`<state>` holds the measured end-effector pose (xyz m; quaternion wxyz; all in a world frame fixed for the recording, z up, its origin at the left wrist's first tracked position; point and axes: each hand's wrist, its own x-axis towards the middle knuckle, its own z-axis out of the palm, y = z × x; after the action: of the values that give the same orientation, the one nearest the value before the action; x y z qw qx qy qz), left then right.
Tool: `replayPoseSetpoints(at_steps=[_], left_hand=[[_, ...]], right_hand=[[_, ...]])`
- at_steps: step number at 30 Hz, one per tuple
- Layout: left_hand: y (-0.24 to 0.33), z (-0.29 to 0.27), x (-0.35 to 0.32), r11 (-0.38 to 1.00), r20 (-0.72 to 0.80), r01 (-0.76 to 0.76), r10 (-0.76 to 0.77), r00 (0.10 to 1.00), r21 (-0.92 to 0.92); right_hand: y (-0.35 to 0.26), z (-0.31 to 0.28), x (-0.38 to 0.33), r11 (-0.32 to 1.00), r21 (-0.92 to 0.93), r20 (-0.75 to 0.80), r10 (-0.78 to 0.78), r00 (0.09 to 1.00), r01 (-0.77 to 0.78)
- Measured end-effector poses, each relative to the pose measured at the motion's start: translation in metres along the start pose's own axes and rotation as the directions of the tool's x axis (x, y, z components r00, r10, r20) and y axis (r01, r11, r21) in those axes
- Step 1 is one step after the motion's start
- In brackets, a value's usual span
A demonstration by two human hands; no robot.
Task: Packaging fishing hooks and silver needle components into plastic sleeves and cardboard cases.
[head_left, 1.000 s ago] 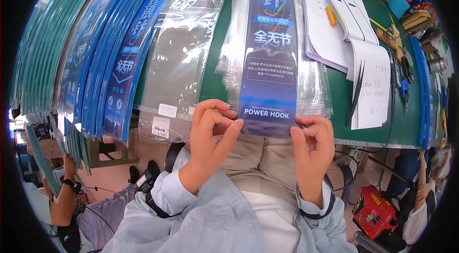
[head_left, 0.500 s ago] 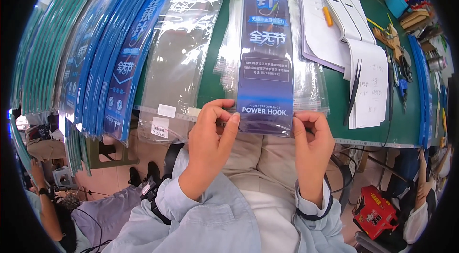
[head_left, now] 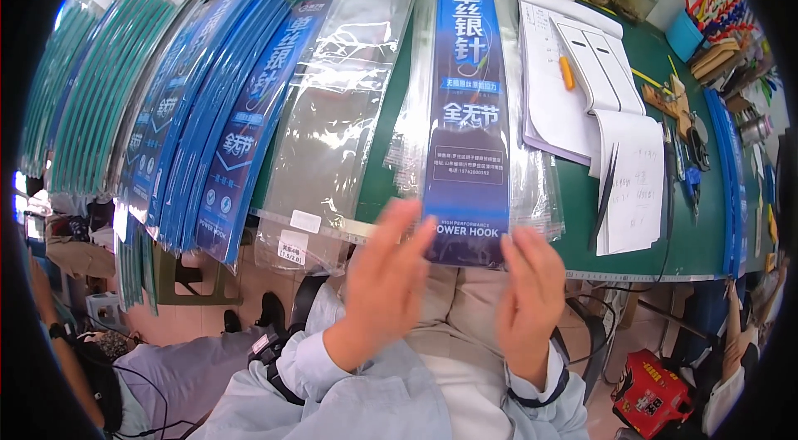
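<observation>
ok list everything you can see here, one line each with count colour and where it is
long card in clear sleeve: one, dark blue, centre of table, lower end over the edge between the hands
stack of clear sleeves: one pile, transparent, left of it
blue cards: many, fanned, left part of table
green cards: many, fanned, far left
table: one, green
open notebook and papers: white, right of centre
pen: one, orange, on the notebook
red box: one, floor, lower right
left hand: fingers spread, by the card's lower left
right hand: open, by its lower right
</observation>
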<state>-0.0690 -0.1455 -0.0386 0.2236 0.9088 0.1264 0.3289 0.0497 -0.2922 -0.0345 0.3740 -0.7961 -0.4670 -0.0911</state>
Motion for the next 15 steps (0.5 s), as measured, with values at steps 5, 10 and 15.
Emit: replayPoseSetpoints(at_steps=[5,10,15], left_hand=[[0.013,0.029,-0.010,0.995,0.200,0.094,-0.086,0.976,-0.031],[0.014,0.023,-0.009,0.937,0.197,0.272,-0.230,0.953,-0.221],[0.023,0.014,-0.002,0.614,0.220,0.450,-0.415,0.883,-0.648]], right_hand=[[-0.008,0.016,-0.013,0.992,0.091,0.133,0.078,0.988,-0.090],[-0.019,0.010,-0.008,0.929,0.257,0.131,0.238,0.962,-0.265],[-0.027,0.004,-0.008,0.587,0.742,0.058,0.423,0.904,-0.323]])
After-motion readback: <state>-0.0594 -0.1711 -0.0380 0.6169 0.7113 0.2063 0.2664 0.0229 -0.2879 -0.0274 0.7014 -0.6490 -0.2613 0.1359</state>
